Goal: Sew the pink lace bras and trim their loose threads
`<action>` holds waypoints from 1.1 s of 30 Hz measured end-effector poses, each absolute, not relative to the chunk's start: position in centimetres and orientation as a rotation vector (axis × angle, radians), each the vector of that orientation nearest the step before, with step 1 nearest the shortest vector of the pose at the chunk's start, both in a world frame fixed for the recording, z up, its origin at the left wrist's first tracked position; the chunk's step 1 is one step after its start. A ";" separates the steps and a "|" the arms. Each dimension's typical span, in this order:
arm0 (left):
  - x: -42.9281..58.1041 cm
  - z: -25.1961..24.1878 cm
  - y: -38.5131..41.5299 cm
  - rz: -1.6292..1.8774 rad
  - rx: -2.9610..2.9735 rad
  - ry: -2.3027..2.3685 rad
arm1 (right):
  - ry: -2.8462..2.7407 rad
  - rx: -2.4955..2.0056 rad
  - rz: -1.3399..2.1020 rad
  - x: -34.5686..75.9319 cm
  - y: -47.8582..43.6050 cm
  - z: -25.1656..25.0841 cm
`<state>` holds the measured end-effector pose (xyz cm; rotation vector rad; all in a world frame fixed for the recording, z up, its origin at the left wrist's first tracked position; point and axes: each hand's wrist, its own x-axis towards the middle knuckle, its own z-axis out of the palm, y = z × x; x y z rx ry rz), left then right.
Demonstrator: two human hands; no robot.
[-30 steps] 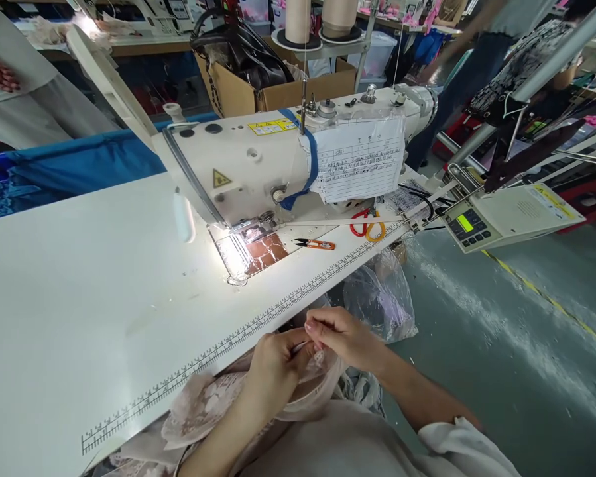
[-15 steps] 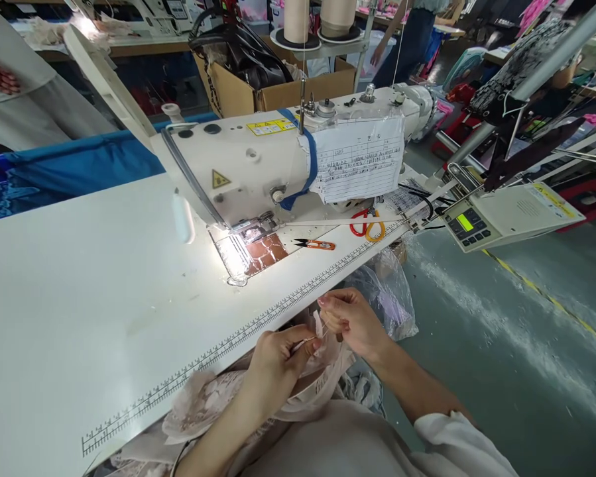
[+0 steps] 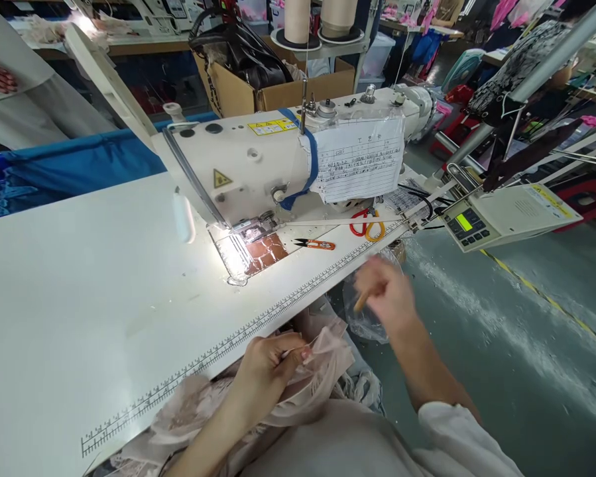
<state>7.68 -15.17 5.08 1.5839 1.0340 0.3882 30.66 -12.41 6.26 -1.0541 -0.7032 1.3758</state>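
Note:
Thumb and fingers of my left hand (image 3: 270, 371) pinch the edge of a pale pink sheer fabric (image 3: 327, 354), part of which is lace. The cloth is bunched on my lap below the table's front edge. My right hand (image 3: 387, 291) is off the fabric, to its right and just past the table edge, above a clear plastic bag (image 3: 360, 311). Motion smears its fingers, so whether anything is in them does not show. Orange thread snips (image 3: 315, 244) and scissors with red and yellow handles (image 3: 367, 225) lie on the table.
A white sewing machine (image 3: 248, 165) with its lamp lit stands on the white table (image 3: 79, 298). A printed ruler (image 3: 218, 351) runs along the front edge. A control panel (image 3: 506, 215) sticks out at right. A cardboard box (image 3: 272, 96) and thread cones (image 3: 298, 23) stand behind.
My right hand has left the fabric and swung right and a little up, over the plastic bag. My left hand has kept its pinch and shifted slightly left and down.

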 end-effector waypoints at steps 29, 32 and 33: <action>7.0 4.3 -15.1 0.344 1.535 1.109 | -1.838 -1.036 1.296 27.6 -13.8 4.2; 6.9 4.0 -15.1 0.321 1.563 1.107 | -1.802 -1.097 1.245 27.9 -13.7 4.3; 6.9 4.0 -15.2 0.317 1.572 1.108 | -1.775 -1.116 1.233 28.1 -13.6 4.3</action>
